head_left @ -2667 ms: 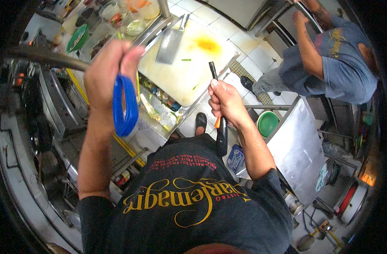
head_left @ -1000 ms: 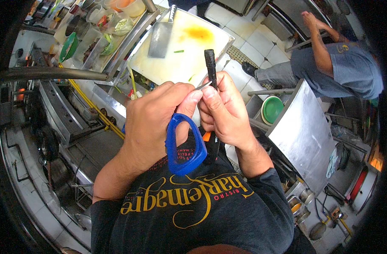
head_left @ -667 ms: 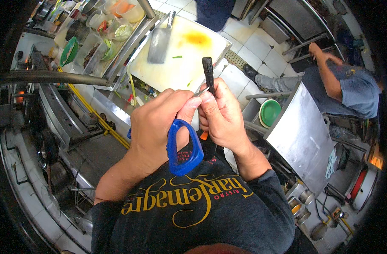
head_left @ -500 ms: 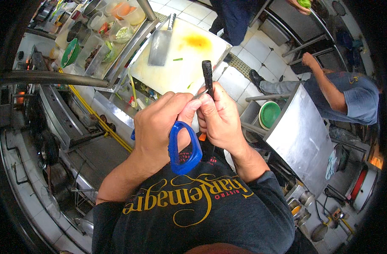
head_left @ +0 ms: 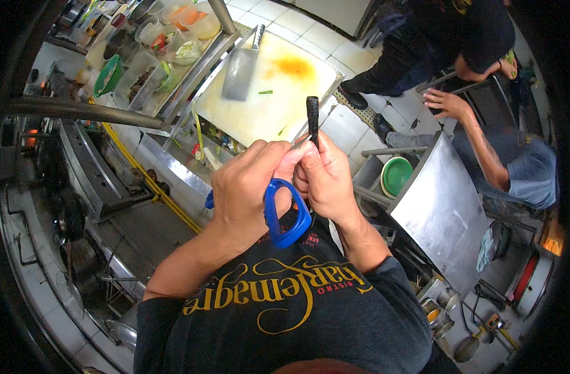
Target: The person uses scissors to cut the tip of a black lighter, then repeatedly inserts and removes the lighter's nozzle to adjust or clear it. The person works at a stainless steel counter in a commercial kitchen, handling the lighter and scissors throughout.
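Note:
In front of my chest, my left hand [head_left: 244,181] is wrapped around scissors with blue loop handles [head_left: 291,237]. A large loop hangs below the fingers, and a bit of blue shows on the hand's far left side. My right hand [head_left: 328,177] is closed on a dark, rough-looking rod [head_left: 313,116] that sticks up past the fingers. Both thumbs meet near a thin metal piece between the hands, probably a scissor blade. Fingers hide where it touches the rod. Beyond my hands, a cleaver [head_left: 241,71] lies on a white cutting board [head_left: 275,103] with an orange stain and green scraps.
Plastic tubs of cut vegetables [head_left: 188,53] and a green bowl [head_left: 107,76] stand at upper left. A metal rail [head_left: 85,111] crosses the left side. To the right are a green plate [head_left: 397,176], a steel table [head_left: 440,218] and two people nearby.
Both hands, with the scissors and rod, have shifted slightly right in the picture. A person in dark clothes has come in at upper right, and the other person's hand has opened.

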### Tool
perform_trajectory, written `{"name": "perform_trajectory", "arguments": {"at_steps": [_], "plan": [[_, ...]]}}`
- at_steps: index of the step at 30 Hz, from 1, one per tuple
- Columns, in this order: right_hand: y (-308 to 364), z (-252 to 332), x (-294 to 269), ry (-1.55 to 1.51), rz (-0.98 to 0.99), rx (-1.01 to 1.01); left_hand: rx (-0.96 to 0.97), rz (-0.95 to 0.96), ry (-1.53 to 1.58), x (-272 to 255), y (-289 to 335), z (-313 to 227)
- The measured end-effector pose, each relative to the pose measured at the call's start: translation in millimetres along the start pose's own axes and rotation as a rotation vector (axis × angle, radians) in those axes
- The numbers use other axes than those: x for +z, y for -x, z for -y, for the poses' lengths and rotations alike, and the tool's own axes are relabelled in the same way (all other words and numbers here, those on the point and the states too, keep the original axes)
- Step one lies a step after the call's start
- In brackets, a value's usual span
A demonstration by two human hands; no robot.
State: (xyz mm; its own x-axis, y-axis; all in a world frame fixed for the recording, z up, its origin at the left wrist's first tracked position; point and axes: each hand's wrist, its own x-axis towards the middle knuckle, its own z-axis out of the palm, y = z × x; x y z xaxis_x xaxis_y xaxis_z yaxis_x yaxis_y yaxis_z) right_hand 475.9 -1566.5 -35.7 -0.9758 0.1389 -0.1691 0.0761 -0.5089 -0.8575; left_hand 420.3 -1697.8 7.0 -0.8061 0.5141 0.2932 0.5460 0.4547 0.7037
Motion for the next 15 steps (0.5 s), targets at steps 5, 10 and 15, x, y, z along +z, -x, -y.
{"name": "perform_trajectory", "arguments": {"at_steps": [5, 10, 15], "plan": [[-2, -1, -4, -0.068, 0.057, 0.032, -0.004, -0.003, 0.029, 1, -2, 0], [-7, 6, -14, -0.301, 0.253, 0.109, 0.000, 0.122, 0.162, -17, -13, 10], [-10, 1, -30, -0.611, 0.450, 0.131, 0.006, 0.116, 0.152, -25, -17, 4]]}}
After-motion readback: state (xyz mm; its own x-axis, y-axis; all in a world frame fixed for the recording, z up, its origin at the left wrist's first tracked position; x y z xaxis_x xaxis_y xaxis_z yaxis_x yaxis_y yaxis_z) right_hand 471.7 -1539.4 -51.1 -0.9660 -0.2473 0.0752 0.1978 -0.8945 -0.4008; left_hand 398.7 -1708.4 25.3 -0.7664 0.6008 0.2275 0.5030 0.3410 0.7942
